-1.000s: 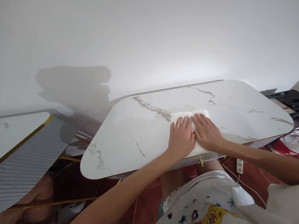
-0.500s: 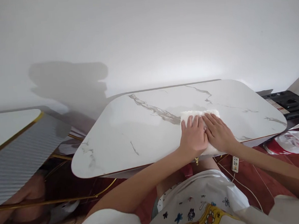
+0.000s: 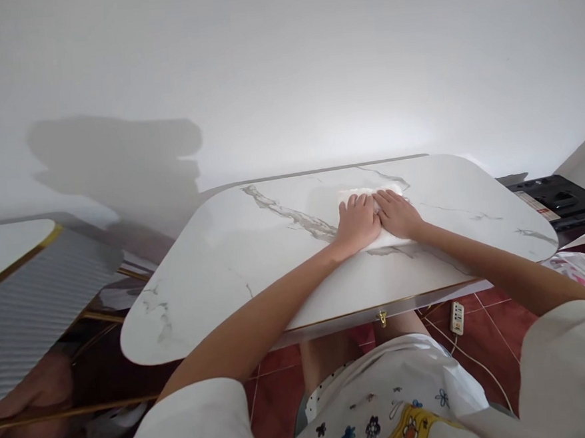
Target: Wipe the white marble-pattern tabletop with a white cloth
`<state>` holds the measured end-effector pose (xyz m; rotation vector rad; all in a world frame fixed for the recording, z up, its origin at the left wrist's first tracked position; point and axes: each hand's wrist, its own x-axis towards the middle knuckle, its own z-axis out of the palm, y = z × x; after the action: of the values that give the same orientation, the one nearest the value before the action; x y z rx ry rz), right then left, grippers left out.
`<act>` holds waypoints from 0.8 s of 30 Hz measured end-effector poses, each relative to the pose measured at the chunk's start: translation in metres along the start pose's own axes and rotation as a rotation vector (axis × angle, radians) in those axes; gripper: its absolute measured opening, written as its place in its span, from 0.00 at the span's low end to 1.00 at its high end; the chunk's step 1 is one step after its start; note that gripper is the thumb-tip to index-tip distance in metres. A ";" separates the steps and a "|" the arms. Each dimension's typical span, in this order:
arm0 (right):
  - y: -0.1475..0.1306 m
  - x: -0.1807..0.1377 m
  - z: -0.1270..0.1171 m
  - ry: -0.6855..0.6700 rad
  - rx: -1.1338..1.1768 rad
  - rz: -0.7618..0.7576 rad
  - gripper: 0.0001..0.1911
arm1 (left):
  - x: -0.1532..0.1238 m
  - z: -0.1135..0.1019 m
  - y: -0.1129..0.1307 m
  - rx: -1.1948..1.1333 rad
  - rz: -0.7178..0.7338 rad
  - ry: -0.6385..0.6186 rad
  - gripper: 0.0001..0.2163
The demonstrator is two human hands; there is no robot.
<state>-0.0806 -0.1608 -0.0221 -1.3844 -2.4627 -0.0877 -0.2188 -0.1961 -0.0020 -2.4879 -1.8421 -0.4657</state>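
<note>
A white folded cloth (image 3: 365, 193) lies on the white marble table (image 3: 255, 261), towards its far middle. My left hand (image 3: 357, 222) and my right hand (image 3: 396, 214) lie side by side on the cloth, fingers stretched flat and pressing it down. Both arms reach far across the tabletop. Most of the cloth is hidden under my hands.
A second marble-topped table (image 3: 9, 249) with a gold rim stands at the left. A black device (image 3: 562, 201) sits at the right. On the red tiled floor lie a white power strip (image 3: 456, 317) with its cable and a plastic bag (image 3: 579, 269). A white wall is behind.
Both hands have pushed the cloth away from the near edge of the table towards its far side, and my arms have stretched out further.
</note>
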 end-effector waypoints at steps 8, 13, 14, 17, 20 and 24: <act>0.029 0.064 0.020 0.005 0.048 -0.027 0.27 | 0.055 0.008 -0.029 -0.038 -0.025 0.031 0.18; 0.044 0.096 0.029 0.021 0.098 -0.041 0.25 | 0.084 0.013 -0.045 -0.054 -0.028 0.032 0.19; 0.047 0.102 0.030 0.016 0.101 -0.044 0.25 | 0.089 0.014 -0.048 -0.059 -0.030 0.033 0.19; 0.055 0.120 0.035 -0.001 0.090 -0.050 0.26 | 0.104 0.017 -0.056 -0.069 -0.038 0.036 0.20; 0.062 0.137 0.040 0.004 0.082 -0.058 0.26 | 0.119 0.020 -0.064 -0.070 -0.046 0.042 0.20; 0.070 0.158 0.047 0.005 0.128 -0.059 0.25 | 0.135 0.023 -0.073 -0.064 -0.068 0.047 0.20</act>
<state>-0.1093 0.0153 -0.0263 -1.2577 -2.4584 0.0517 -0.2460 -0.0434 -0.0030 -2.4372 -1.9289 -0.5897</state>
